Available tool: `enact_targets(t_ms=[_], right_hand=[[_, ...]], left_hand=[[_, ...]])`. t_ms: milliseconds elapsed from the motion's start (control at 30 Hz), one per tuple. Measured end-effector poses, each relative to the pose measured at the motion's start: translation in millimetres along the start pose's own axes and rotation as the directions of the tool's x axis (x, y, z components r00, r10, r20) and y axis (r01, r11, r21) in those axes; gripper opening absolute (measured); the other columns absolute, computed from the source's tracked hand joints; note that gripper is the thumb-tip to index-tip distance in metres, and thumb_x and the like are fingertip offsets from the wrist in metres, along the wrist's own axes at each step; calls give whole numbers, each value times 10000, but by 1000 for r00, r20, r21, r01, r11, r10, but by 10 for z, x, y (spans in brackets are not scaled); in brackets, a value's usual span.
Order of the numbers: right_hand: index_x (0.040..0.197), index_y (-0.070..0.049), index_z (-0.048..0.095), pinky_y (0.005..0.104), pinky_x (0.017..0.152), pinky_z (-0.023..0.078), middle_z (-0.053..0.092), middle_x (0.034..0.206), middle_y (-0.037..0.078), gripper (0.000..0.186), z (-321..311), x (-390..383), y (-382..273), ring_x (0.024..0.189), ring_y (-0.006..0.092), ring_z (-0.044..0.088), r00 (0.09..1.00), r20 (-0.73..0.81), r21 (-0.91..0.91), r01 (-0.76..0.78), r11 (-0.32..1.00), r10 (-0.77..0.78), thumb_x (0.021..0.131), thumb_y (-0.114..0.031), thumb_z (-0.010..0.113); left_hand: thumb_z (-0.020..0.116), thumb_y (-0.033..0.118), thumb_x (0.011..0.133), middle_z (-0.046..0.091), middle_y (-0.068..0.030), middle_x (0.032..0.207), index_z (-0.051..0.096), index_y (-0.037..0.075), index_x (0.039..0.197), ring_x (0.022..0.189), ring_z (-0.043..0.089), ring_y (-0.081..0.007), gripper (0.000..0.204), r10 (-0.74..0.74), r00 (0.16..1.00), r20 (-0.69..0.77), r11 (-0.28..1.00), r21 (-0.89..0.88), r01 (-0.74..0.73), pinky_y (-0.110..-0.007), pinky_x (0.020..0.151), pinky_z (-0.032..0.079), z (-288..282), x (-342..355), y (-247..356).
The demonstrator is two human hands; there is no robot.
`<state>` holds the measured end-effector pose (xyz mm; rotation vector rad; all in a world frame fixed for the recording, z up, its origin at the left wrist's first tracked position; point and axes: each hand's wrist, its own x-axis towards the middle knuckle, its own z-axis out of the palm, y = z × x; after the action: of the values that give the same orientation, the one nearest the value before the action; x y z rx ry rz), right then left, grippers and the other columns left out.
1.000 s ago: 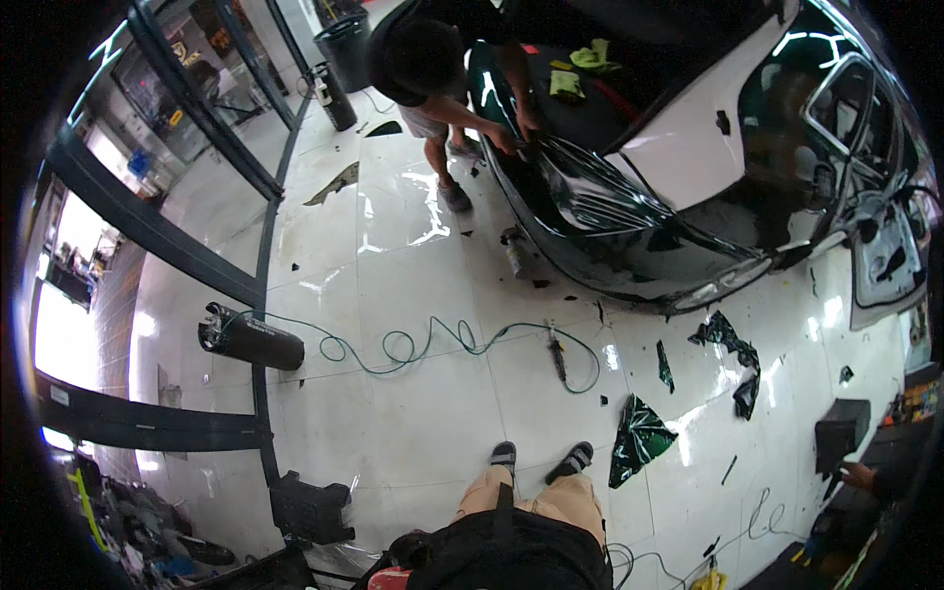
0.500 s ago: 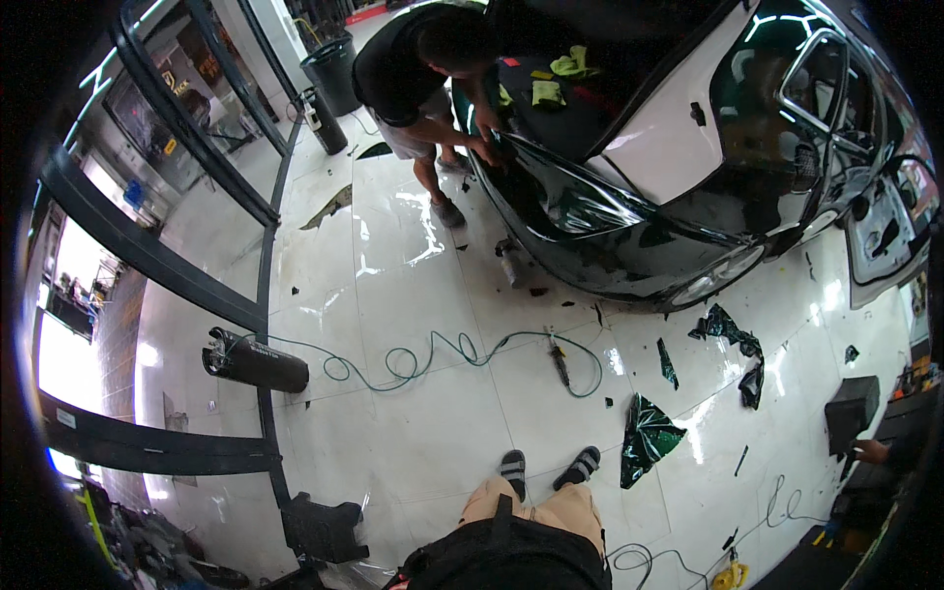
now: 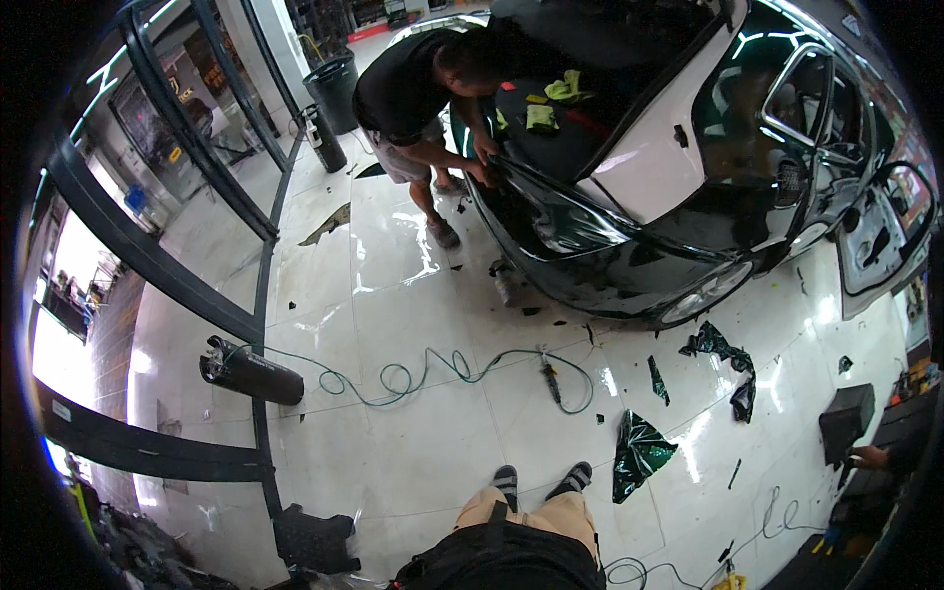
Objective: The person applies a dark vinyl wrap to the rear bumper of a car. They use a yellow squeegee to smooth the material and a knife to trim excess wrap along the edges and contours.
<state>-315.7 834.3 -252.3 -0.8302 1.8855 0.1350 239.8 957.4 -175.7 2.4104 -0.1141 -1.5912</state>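
Note:
Neither of my hands shows; only my tan-clad legs (image 3: pixel 479 508) and sandalled feet (image 3: pixel 570 479) come in at the lower edge. On the floor near my feet lies a crumpled piece of dark green glossy film (image 3: pixel 641 454). Farther ahead is a slim dark tool (image 3: pixel 550 379) joined to a coiled green hose (image 3: pixel 398 382). A co-worker (image 3: pixel 408 98) in black top and light shorts bends at the car's rear corner. Both of that person's hands (image 3: pixel 484 162) grip the edge of loose, wrinkled dark film (image 3: pixel 580 221) on the bodywork.
More film scraps (image 3: pixel 733 364) lie beside the dark car (image 3: pixel 629 285). A black cylinder (image 3: pixel 251 374) rests by the black-framed glass wall at left. Another person's hand (image 3: pixel 869 456) reaches in at right, beside a black box (image 3: pixel 846 418). Yellow-green cloths (image 3: pixel 543 118) lie on the car.
My view has tilted slightly, so floor things sit a little lower and farther left. The co-worker's head has turned a little while both hands stay on the film.

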Motion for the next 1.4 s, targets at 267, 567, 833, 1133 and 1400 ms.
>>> enact_targets(t_ms=[267, 567, 833, 1133, 1400], right_hand=[[837, -45, 702, 460, 754, 518, 696, 874, 163, 317, -31, -151, 284, 794, 365, 656, 1000, -13, 6, -26, 1000, 26, 846, -309, 525], [818, -41, 710, 455, 762, 524, 703, 888, 162, 337, -263, 279, 592, 800, 367, 662, 942, 215, -652, 334, 681, -256, 842, -320, 523], [1213, -32, 563, 368, 767, 542, 663, 973, 134, 350, 133, -86, -1846, 844, 238, 648, 739, 445, 883, -266, 387, -506, 978, -284, 501], [1230, 36, 512, 346, 795, 549, 657, 985, 190, 380, 31, 12, -1560, 863, 257, 657, 829, 444, 735, -119, 668, -341, 981, -251, 485], [1209, 47, 509, 352, 769, 554, 642, 961, 185, 353, 84, -1, -1845, 837, 259, 647, 826, 455, 726, -128, 676, -332, 988, -228, 489]], left_hand=[[433, 419, 942, 600, -181, 1201, 593, 50, 1210, 1072, 582, -369, 483, -14, 999, 35, 993, 120, 10, -470, 943, 439, -127, 129, -42], [411, 439, 952, 585, -183, 1249, 577, 55, 1247, 1124, 569, -384, 512, 130, 932, 339, 463, 810, -359, -480, 986, 425, -827, 775, -495], [521, 346, 965, 622, -64, 1053, 515, 84, 1269, 951, 603, -182, 401, 702, 538, 466, 515, -854, 68, -362, 793, 507, 1297, 1, 2120], [495, 271, 989, 622, -65, 903, 582, 36, 1139, 739, 605, -135, 293, 628, 713, 311, 650, -713, -262, -270, 641, 507, 1700, -28, 1722], [575, 274, 936, 681, -120, 875, 636, 14, 1012, 749, 659, -207, 278, 822, 569, 20, 564, -170, -808, -334, 694, 519, 1445, -64, 1619]])
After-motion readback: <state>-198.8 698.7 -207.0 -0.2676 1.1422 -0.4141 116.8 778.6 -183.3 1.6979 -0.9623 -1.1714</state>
